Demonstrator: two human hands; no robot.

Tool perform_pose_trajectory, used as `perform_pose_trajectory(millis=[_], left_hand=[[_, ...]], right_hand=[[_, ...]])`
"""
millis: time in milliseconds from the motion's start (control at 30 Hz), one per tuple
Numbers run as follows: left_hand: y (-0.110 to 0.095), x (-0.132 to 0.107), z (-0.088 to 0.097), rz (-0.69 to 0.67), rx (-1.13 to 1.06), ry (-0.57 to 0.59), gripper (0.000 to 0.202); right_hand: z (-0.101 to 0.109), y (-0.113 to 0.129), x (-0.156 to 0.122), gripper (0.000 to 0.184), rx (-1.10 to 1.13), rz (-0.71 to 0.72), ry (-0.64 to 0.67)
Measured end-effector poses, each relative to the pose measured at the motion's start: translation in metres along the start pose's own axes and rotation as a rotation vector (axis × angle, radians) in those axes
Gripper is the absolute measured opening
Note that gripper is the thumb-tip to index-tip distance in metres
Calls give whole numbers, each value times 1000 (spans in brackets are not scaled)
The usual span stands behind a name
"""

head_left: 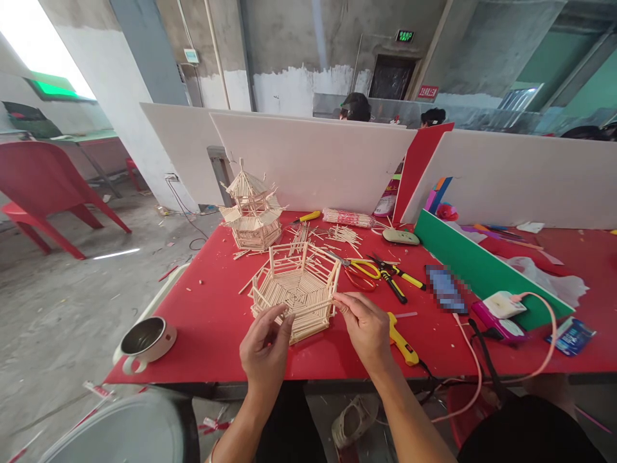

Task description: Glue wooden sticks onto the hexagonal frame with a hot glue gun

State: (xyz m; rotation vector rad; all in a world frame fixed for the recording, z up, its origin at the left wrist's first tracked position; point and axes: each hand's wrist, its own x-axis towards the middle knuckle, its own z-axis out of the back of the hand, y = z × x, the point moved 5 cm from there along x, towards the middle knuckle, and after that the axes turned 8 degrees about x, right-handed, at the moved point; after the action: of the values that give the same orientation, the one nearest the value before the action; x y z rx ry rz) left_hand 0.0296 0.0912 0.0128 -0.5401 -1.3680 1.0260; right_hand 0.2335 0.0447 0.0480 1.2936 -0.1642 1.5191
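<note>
In front of me sits a many-sided base [308, 292] built from thin wooden sticks, with a spiral-patterned floor and a railing on short posts. A wooden stick [312, 307] spans the gap between my two hands, over the near side of the base. My left hand [264, 341] pinches its left end with thumb and fingertips. At the other end, by the near right corner post, my right hand [364, 328] has its fingers closed on the stick. Behind the base, at the back left, stands a tiered stick pagoda [253, 209]. Loose sticks [344, 236] lie beyond the base.
Right of the base lie pliers [393, 280], yellow-handled scissors [364, 267] and a yellow hot glue gun [402, 341]. A phone [446, 289], cables and a green board [496, 270] are farther right. A metal cup [148, 341] stands at the table's left edge. White partitions [313, 161] close the back.
</note>
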Motion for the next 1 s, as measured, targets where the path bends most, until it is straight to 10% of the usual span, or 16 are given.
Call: perform_pose_trajectory(millis=[1000], left_hand=[[-2, 1, -1, -1, -3, -5, 20]], right_hand=[[-1, -1, -1, 18, 10, -16, 11]])
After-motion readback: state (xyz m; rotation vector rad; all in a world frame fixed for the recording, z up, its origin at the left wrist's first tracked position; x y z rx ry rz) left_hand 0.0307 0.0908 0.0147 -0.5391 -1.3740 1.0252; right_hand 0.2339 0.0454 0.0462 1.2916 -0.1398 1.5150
